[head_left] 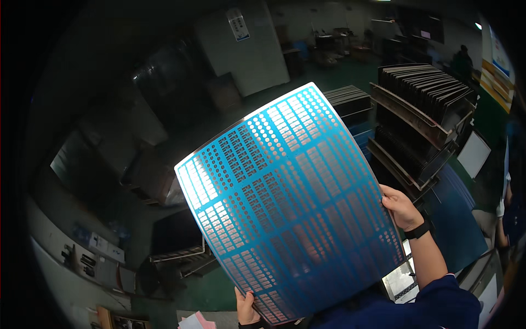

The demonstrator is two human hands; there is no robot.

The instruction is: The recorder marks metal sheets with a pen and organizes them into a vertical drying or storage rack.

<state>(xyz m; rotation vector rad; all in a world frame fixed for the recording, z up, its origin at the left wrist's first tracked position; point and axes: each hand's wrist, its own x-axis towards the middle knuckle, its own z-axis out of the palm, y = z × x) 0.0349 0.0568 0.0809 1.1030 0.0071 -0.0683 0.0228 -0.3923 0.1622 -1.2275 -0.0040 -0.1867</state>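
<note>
A large thin metal sheet (320, 200), blue with rows of small shiny rectangles and round dots, fills the middle of the head view. It is tilted, and its upper left part catches bright light. My right hand (404, 208), with a dark band at the wrist, grips the sheet's right edge, thumb on the face and fingers mostly behind. At the bottom edge, my left hand (247, 309) pinches the lower left corner area; its fingers behind the sheet are hidden.
Racks of upright dark panels (430, 90) stand at the right, beside a blue board (452, 216). Another person (514, 216) is at the far right edge. Pink and white papers (196, 320) lie at the bottom. A dark panel on a stand (176, 237) is at the left.
</note>
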